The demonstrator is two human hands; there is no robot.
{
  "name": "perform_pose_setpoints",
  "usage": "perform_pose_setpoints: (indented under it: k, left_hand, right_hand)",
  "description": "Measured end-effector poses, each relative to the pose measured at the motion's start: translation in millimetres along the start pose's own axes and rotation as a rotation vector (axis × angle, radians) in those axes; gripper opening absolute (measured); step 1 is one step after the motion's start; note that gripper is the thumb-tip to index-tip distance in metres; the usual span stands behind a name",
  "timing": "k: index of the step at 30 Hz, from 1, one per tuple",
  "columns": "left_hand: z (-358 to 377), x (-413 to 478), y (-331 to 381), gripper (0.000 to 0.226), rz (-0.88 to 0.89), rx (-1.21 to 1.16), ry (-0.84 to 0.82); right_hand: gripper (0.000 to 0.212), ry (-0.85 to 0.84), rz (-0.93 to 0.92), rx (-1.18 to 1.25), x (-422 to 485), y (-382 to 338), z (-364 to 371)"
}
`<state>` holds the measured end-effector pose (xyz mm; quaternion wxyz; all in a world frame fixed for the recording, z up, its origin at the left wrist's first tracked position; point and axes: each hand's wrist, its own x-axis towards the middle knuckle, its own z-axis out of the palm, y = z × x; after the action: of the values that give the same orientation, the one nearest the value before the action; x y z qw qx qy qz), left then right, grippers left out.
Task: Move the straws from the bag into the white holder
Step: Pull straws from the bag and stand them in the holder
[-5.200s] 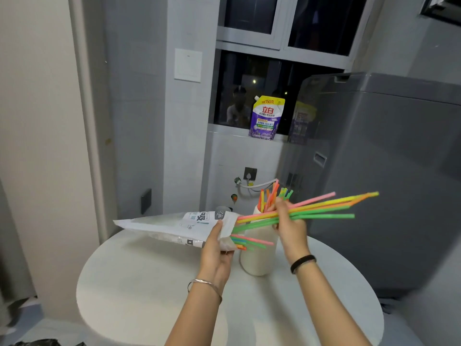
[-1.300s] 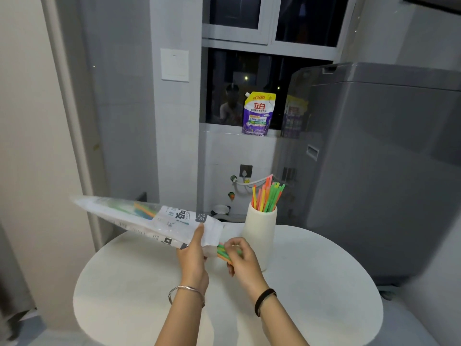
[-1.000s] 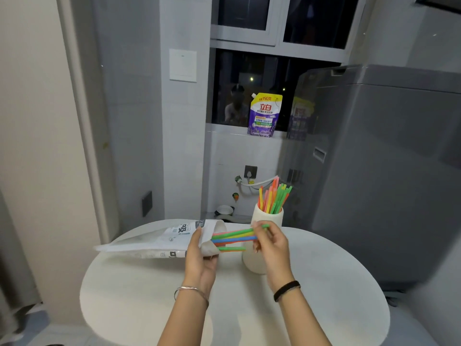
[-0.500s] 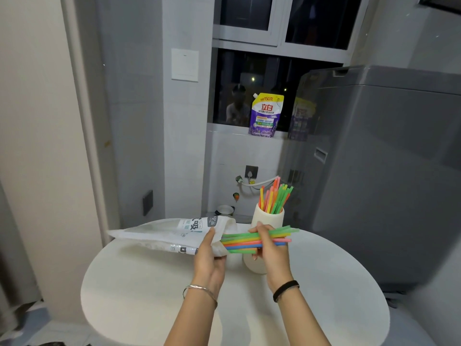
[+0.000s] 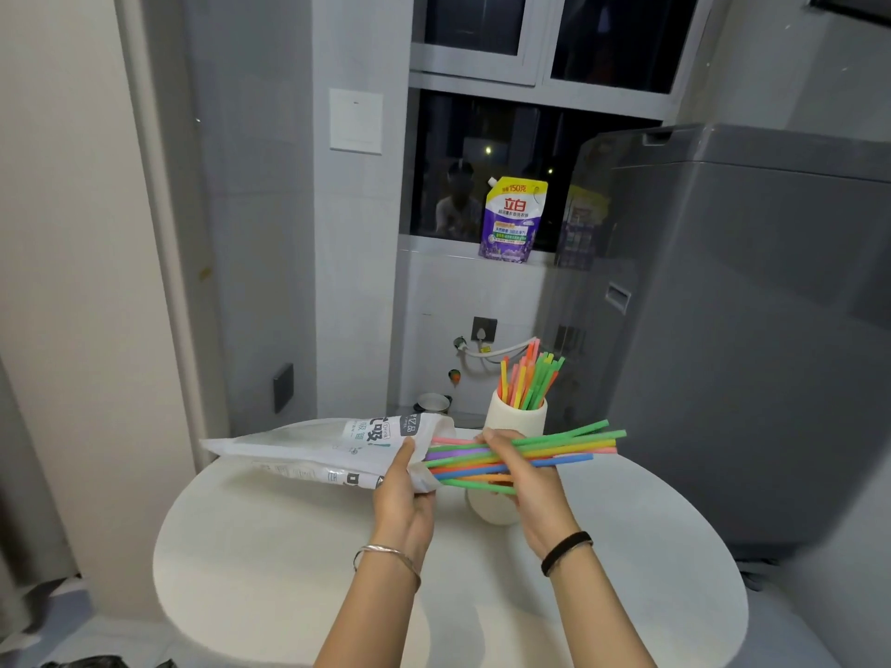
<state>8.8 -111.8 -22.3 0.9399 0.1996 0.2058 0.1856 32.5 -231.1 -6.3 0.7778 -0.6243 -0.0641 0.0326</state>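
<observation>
Neon plastic is fanned across the middle of the scene: a bundle of thin coloured straws (image 5: 569, 448), green, yellow, pink, blue and orange, is gripped round its middle by the curled fingers of the right hand (image 5: 528, 479). It is held roughly level, left ends just at the mouth of the long white printed plastic bag (image 5: 313, 448). The bag is pinched near its open end by the left hand (image 5: 402, 496) and kept above the round white table (image 5: 641, 547), its closed end pointed toward the table's left edge.

A batch of upright straws (image 5: 530, 378) is already stood in the white cylindrical holder (image 5: 516, 417), set near the table's far edge, just behind the right hand. Part of the job is judged done. The held bundle is yet to be dropped in, and whether more is left deeper in the bag cannot be told.
</observation>
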Motion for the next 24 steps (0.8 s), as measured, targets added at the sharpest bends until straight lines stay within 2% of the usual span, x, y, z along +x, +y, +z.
perform_pose_setpoints:
  k: [3, 7, 10, 13, 16, 19, 21, 24]
  left_hand:
    - [-0.1, -2.6, -0.6, 0.04, 0.004, 0.018, -0.026]
    - [-1.3, -2.0, 4.2, 0.041, -0.012, -0.041, -0.015]
    - [-2.8, -0.5, 7.3, 0.037, -0.021, -0.071, -0.001]
    - [-2.6, -1.3, 4.6, 0.038, -0.034, -0.068, 0.025]
    - [0.0, -1.8, -1.7, 0.045, -0.021, -0.031, 0.02]
    - [2.0, -3.2, -7.0, 0.041, -0.043, -0.012, -0.012]
    - [2.1, -2.8, -8.5, 0.041, -0.039, -0.013, 0.0]
    - [-0.8, 0.1, -6.7, 0.043, -0.025, -0.053, 0.032]
  right_hand:
    - [0.015, 0.0, -0.039, -0.051, -2.1, -1.5, 0.5]
    - [0.026, 0.195, -0.167, 0.024, -0.7, -14.0, -3.8]
    - [0.032, 0.272, -0.213, 0.09, 1.2, -17.1, -10.8]
    - [0.03, 0.234, -0.189, 0.069, 0.8, -13.5, -9.8]
    - [0.012, 0.106, -0.116, -0.02, 0.2, -5.6, -2.3]
    - [0.022, 0.069, -0.069, -0.055, -0.8, -0.4, 3.1]
    - [0.017, 0.071, -0.092, -0.086, -1.3, -1.1, 3.5]
    - [0.027, 0.104, -0.128, -0.086, -0.6, -5.9, -0.1]
